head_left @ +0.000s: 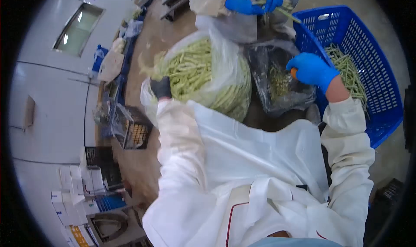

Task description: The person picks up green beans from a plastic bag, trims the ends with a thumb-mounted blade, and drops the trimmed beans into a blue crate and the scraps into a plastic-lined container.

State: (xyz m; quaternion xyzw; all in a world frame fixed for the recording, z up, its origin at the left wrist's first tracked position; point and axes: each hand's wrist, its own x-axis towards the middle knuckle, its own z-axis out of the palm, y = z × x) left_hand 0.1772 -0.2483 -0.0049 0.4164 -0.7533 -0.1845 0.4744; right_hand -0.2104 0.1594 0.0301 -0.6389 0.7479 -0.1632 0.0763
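Green beans [190, 69] in crinkled clear bag [225, 56], dark-gloved left hand [161, 87] gripping

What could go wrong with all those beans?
1. The clear bag is heaped high with beans, and the left hand is at its rim. A tug might tip the bag and spill them.
2. The right hand holds a small orange thing over the open black bag. It could slip from the glove, drop inside and be hard to find.
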